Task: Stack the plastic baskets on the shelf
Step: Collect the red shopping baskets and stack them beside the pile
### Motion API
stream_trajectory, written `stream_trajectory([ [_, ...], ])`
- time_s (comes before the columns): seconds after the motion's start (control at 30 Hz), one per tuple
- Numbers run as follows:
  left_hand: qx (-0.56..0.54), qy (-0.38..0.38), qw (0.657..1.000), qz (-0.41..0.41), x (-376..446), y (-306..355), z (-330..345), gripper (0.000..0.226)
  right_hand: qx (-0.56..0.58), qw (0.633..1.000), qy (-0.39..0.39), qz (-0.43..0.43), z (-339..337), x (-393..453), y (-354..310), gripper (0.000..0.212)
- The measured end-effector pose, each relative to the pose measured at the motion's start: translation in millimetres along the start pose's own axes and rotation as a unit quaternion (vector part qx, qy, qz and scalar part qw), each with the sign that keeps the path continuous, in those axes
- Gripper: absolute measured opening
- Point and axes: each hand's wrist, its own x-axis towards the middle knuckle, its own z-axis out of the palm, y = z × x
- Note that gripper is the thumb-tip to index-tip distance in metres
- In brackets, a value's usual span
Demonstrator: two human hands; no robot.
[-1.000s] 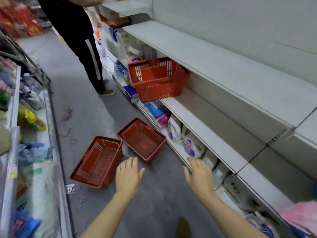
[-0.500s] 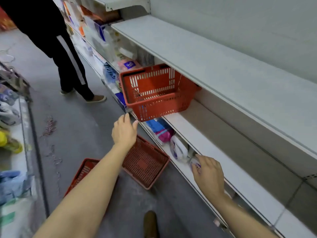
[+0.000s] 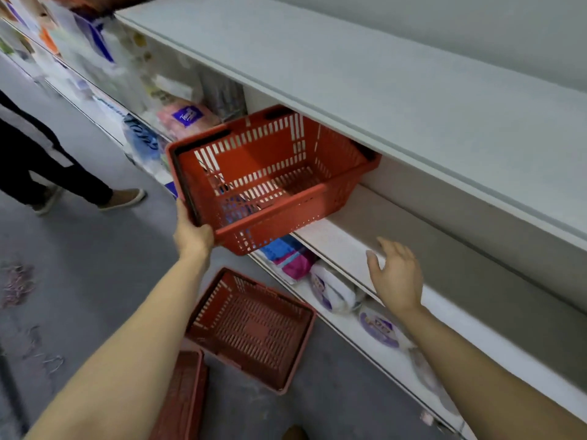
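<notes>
A red plastic basket [image 3: 273, 176] sits tilted on the white middle shelf [image 3: 343, 246], half hanging over its front edge. My left hand [image 3: 192, 231] grips the basket's near left corner rim. My right hand [image 3: 397, 277] hovers open over the shelf's front edge, to the right of the basket and apart from it. A second red basket [image 3: 254, 328] lies on the grey floor below. Part of a third red basket [image 3: 184, 395] shows at the bottom, partly hidden by my left forearm.
An empty white shelf [image 3: 413, 90] runs just above the basket. The lower shelf holds packets and wrapped rolls [image 3: 330, 290]. Tissue packs [image 3: 187, 117] fill the shelving to the left. Another person's legs [image 3: 47, 166] stand in the aisle at the left.
My left hand rose from the floor baskets and took hold of the shelf basket's corner. My right hand lifted to the shelf edge. The view moved closer to the shelf.
</notes>
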Motion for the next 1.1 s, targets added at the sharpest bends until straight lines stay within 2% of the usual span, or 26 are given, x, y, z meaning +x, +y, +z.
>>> stream_trajectory([
  [0.13, -0.06, -0.051, 0.997, 0.006, 20, -24, -30, 0.096, 0.124, 0.986, 0.015, 0.107, 3, 37, -4, 0.042],
  [0.23, -0.066, -0.084, 0.994, 0.007, 28, -34, -48, 0.099, 0.251, 0.943, 0.084, 0.199, 3, 58, -11, 0.051],
  [0.3, -0.068, -0.102, 0.992, 0.01, 25, -35, -53, 0.096, 0.307, 0.914, 0.084, 0.253, 0, 68, -15, 0.05],
  [0.47, -0.082, -0.093, 0.992, 0.016, 14, -44, -58, 0.087, 0.431, 0.865, 0.006, 0.259, 6, 70, -17, 0.051],
  [0.53, -0.094, -0.09, 0.991, 0.02, 12, -48, -59, 0.085, 0.477, 0.837, -0.008, 0.267, 6, 73, -20, 0.045],
  [0.67, -0.124, -0.061, 0.99, 0.003, -4, -55, -70, 0.082, 0.487, 0.825, 0.007, 0.286, -6, 57, -29, 0.015],
  [0.83, -0.136, -0.047, 0.989, 0.026, -58, -64, -103, 0.076, 0.519, 0.818, -0.001, 0.247, -44, -6, -35, 0.046],
  [1.0, -0.164, -0.038, 0.983, 0.076, -139, -66, -147, 0.069, 0.554, 0.796, 0.006, 0.242, -94, -82, -24, 0.045],
  [1.1, -0.22, -0.047, 0.97, 0.094, -200, -67, -170, 0.06, 0.571, 0.791, 0.02, 0.22, -131, -130, -12, 0.044],
])
